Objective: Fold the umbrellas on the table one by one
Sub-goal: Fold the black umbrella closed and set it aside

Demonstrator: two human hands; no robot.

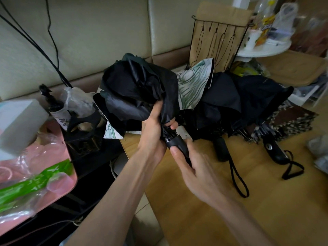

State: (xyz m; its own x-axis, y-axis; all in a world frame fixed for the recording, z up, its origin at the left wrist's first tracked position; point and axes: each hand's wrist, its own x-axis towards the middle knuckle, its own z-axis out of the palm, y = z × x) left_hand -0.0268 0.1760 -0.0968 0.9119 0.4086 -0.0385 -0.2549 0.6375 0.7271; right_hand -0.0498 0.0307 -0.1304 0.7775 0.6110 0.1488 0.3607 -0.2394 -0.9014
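The left hand [154,129] is gripping a black umbrella [142,86] by its canopy [124,105], the right hand [192,166] grasping its handle [178,145]; other umbrellas [248,93] are awaiting folding.

A cluttered home, padded bench back [99,36], wooden table [204,201], household bags [30,185]

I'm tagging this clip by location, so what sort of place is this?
Probably a cluttered home room: a padded sofa back behind the wooden table, plastic bags heaped beside it, bottles on a white stand.
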